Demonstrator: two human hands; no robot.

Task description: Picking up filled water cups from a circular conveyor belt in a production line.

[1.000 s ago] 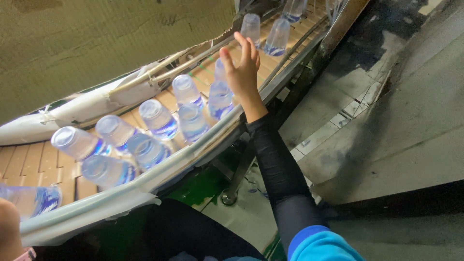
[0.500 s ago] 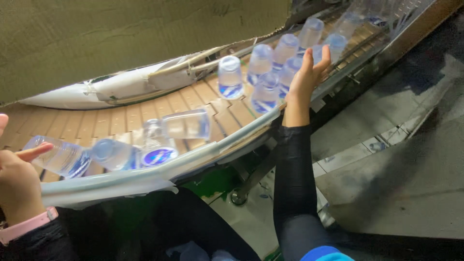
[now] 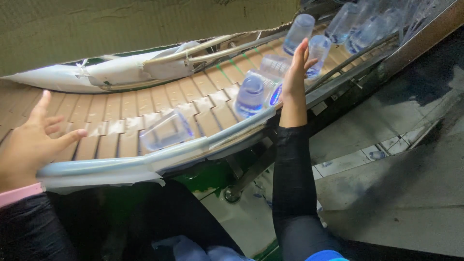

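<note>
A curved brown slat conveyor [image 3: 121, 113] carries clear plastic bottles with blue labels. My right hand [image 3: 294, 79], fingers spread, reaches over the near rail and rests against a cluster of bottles [image 3: 251, 94]. Further bottles [image 3: 298, 33] crowd the belt beyond it toward the upper right. One bottle [image 3: 166, 130] lies tipped on its side alone in the middle of the belt. My left hand [image 3: 31, 142] hovers open over the belt's left end, holding nothing. Both arms wear dark sleeves; a pink cuff shows at the left wrist.
A pale blue guide rail [image 3: 145, 162] edges the conveyor's near side, and a white-wrapped rail [image 3: 96, 75] edges the far side. A brown cardboard wall [image 3: 121, 24] stands behind. Grey floor with tiles [image 3: 386, 159] lies to the right, below the conveyor.
The bottles at the left have moved off along the belt, leaving one tipped bottle. My left hand has risen and opened over the belt. My right hand stays against the bottle cluster.
</note>
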